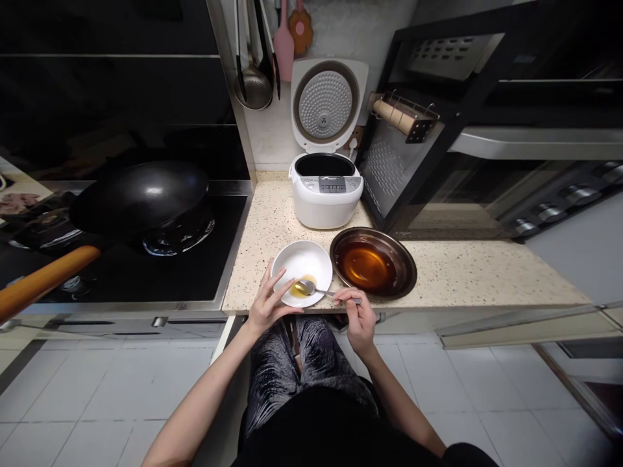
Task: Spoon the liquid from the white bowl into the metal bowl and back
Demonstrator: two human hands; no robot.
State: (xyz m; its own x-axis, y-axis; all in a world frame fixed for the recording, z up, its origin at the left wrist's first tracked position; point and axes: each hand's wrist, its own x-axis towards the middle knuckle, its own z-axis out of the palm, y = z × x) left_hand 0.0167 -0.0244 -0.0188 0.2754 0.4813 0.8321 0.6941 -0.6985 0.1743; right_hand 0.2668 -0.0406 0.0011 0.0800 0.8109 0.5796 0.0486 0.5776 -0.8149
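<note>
A white bowl (314,256) stands at the counter's front edge with a little yellow liquid (299,292) in its lower part. My left hand (265,305) steadies it from the left, fingers reaching over the rim and thumb along the near side. In my right hand (360,318) is the handle of a metal spoon (305,287); its head rests in the yellow liquid. Just right of the bowl sits a wide metal basin (406,266) with amber-brown liquid (367,264) inside.
Behind the bowl, a white rice cooker (327,207) has its lid (325,104) raised. To the left, a black wok (141,194) with a wooden handle (53,279) sits on the stove. A dark metal rack (389,175) stands at right. Utensils (256,87) hang on the wall.
</note>
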